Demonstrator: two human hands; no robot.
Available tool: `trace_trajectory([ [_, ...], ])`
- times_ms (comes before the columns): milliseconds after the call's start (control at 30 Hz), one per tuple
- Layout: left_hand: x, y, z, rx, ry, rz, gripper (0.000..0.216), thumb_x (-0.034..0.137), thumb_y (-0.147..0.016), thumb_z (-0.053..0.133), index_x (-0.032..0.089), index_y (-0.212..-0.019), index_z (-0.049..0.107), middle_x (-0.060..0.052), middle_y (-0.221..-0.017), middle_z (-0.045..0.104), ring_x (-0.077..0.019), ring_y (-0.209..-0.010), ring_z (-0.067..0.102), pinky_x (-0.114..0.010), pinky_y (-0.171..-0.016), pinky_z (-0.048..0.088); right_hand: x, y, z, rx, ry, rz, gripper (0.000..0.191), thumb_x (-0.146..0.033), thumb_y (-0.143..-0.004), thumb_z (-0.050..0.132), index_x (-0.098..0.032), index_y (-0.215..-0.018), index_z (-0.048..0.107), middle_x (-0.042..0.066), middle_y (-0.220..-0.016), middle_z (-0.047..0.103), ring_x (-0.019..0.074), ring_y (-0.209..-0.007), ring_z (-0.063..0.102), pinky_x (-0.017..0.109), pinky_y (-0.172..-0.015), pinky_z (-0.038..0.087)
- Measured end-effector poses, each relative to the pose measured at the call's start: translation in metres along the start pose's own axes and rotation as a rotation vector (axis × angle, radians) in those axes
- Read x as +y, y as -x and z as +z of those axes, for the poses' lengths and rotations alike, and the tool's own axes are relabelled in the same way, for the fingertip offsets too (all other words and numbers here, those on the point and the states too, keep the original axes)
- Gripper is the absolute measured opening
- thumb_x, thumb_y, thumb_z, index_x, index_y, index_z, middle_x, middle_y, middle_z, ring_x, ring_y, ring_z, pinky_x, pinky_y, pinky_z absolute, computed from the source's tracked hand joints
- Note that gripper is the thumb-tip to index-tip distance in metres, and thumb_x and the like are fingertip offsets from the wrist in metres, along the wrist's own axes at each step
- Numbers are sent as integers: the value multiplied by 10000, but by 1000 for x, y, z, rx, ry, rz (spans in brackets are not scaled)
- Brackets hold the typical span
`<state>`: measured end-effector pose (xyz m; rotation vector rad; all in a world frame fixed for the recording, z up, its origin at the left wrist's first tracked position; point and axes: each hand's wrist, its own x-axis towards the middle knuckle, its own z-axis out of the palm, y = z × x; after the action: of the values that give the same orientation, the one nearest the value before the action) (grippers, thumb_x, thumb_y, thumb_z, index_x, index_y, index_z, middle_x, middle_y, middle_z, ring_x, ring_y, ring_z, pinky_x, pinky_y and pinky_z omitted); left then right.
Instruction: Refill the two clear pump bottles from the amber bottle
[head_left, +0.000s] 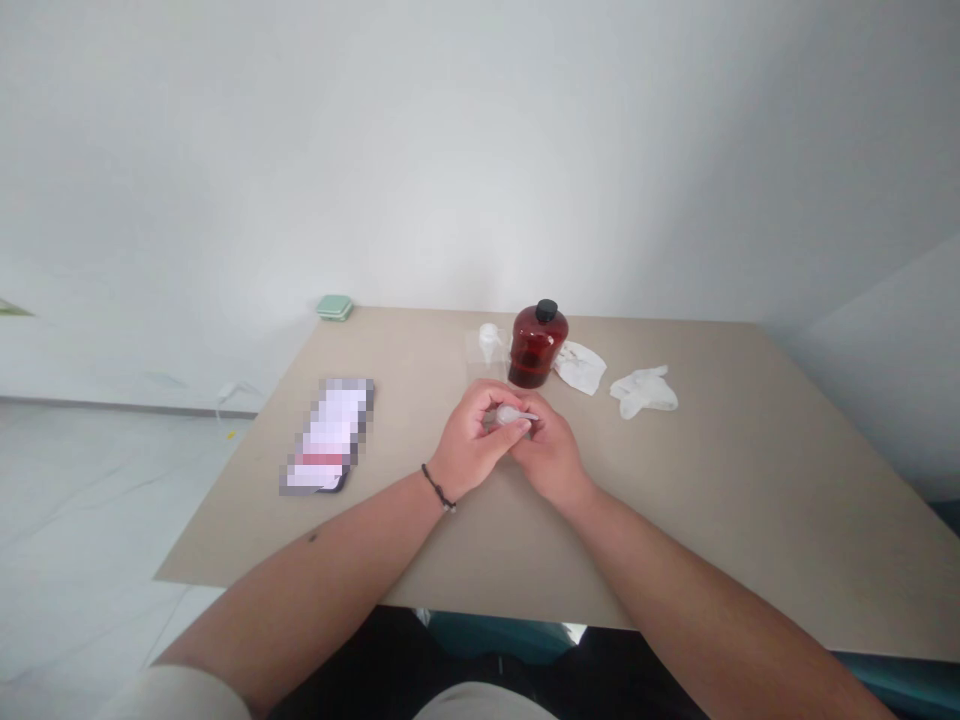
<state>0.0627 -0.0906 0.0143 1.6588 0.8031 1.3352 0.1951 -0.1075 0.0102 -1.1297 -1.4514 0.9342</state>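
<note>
Both of my hands meet over the middle of the table, closed around a small white pump head (511, 414) with a narrow spout pointing right. My left hand (474, 435), with a dark cord bracelet at the wrist, curls around it, its thumb lying along the near side. My right hand (551, 448) wraps the other side, fingertips touching the left ones. Whatever lies below the pump head is hidden by my palms. Just behind the hands stand a clear bottle with a white pump top (488, 343) and a dark red see-through bottle (537, 350) with a black cap.
White crumpled tissue (582, 368) lies beside the red bottle, and a thin white glove (645, 391) is further right. A phone (330, 430) with a blurred screen rests on the left. At the back left corner sits a small green case (335, 307). A wall borders the table's (712, 480) far edge.
</note>
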Motion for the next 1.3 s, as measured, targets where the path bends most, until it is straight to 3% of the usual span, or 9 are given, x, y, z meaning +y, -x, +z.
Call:
trace_trajectory([
  [267,0,-1,-3,-18,23,46,200,411,-948,631,212,-964,646,-68,-1073,621,-218,-1035,603,-384,-942,477,9,-3,-9,-114,17,-109,374,-559,-867,694,-276,-1112,703,84,-1264,649,298,-1239,593,482,-1093,440],
  [433,-2,2,-4,-31,89,41,247,457,-945,618,215,-985,641,-70,-1112,608,-231,-1099,595,-413,-1020,461,15,-1,-6,-43,-97,-5,442,-614,-776,773,-276,-1010,612,46,-1096,680,256,-1029,646,448,-958,509],
  [633,-8,4,-1,21,117,-7,272,430,-888,710,211,-989,584,-71,-1144,599,-219,-1081,591,-382,-973,461,7,-2,-10,-143,-105,-78,380,-612,-849,698,-262,-982,632,73,-1220,646,280,-1192,596,458,-1072,428],
  [767,-9,4,-2,-5,156,19,287,389,-873,733,212,-1012,556,-55,-1129,588,-200,-1037,580,-348,-926,454,13,-1,-8,-108,-91,-48,421,-570,-821,745,-269,-1069,587,56,-1160,651,266,-1112,614,449,-1022,447],
  [933,-10,4,-4,-33,203,36,252,415,-920,669,210,-1029,570,-61,-1131,584,-225,-1111,560,-382,-1002,432,16,-2,-11,-117,-106,-59,330,-515,-840,748,-258,-971,588,30,-1080,643,244,-1068,609,418,-1006,449],
  [1067,-10,5,-6,-36,193,50,242,389,-931,660,222,-1080,568,-55,-1153,579,-219,-1123,560,-378,-1018,436,12,-4,-17,-200,-85,-92,294,-515,-909,671,-279,-1082,641,55,-1246,622,271,-1239,557,449,-1109,388],
  [1200,-7,5,-8,-72,87,59,296,358,-976,592,242,-1248,583,-69,-1202,573,-225,-1151,556,-386,-1040,436,14,-2,-14,-168,-101,-64,329,-492,-886,708,-279,-1103,585,49,-1182,627,257,-1142,596,448,-1045,440],
  [1300,-5,4,-9,-99,26,101,213,321,-1004,542,236,-1167,650,-72,-1199,569,-226,-1184,548,-390,-1069,424,17,-1,-10,-146,-111,-53,351,-447,-885,721,-277,-1146,561,52,-1206,626,250,-1158,590,443,-1049,440],
])
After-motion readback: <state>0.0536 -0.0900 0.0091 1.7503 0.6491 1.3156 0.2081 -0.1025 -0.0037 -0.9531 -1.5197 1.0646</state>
